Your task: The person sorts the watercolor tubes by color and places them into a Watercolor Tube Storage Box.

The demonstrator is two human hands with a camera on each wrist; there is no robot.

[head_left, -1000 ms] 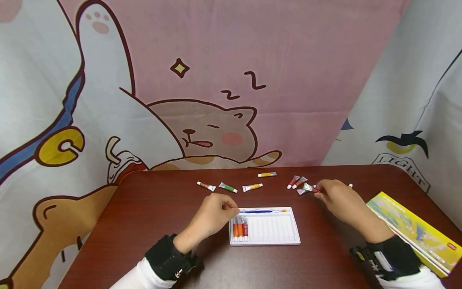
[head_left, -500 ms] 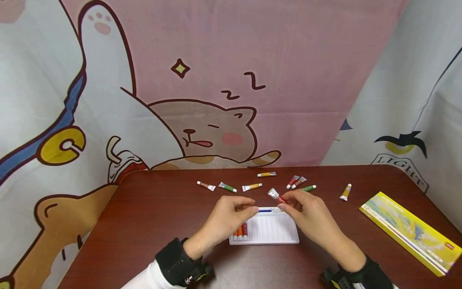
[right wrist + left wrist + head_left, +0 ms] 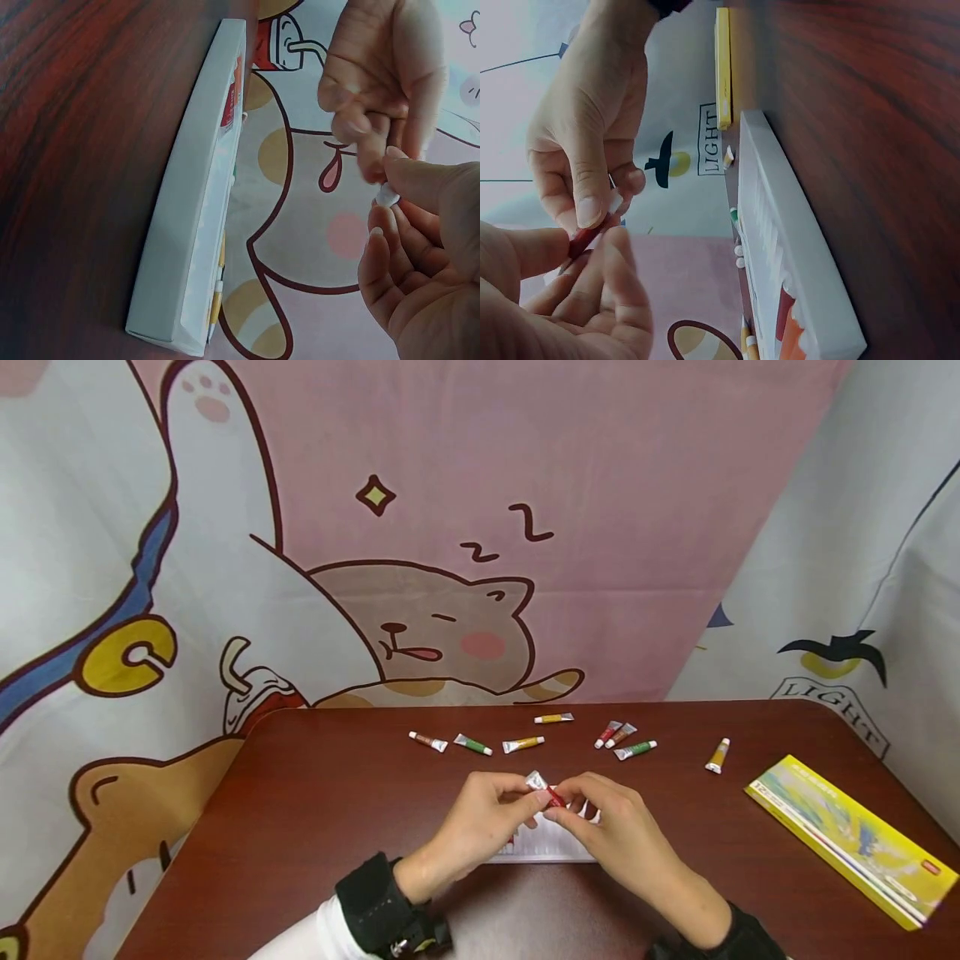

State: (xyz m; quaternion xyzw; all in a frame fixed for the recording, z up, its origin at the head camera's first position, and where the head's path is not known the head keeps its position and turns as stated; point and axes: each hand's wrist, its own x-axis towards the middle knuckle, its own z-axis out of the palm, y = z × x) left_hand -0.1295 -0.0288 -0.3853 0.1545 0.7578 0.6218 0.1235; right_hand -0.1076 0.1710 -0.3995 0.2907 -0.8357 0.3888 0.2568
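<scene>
Both hands meet over the white plastic tray (image 3: 551, 843), holding one small red paint tube (image 3: 556, 797) with a silver crimped end. My left hand (image 3: 483, 814) pinches the tube toward its silver end. My right hand (image 3: 622, 827) grips it near the white cap (image 3: 387, 196), which shows between the fingertips in the right wrist view. In the left wrist view, the tube's red body (image 3: 582, 241) spans the two hands. Red and orange tubes (image 3: 790, 330) lie in the tray's end slots. The hands cover much of the tray in the head view.
Loose paint tubes lie behind the tray: brown (image 3: 428, 742), green (image 3: 473, 744), yellow (image 3: 523, 744), another yellow (image 3: 553, 718), and a red, brown and green (image 3: 636, 750) cluster. One ochre tube (image 3: 717, 756) stands apart near the yellow box (image 3: 851, 839) at right.
My right hand has brought the red tube from the right-hand cluster leftward to above the tray. My left hand has moved right and now pinches the tube too.
</scene>
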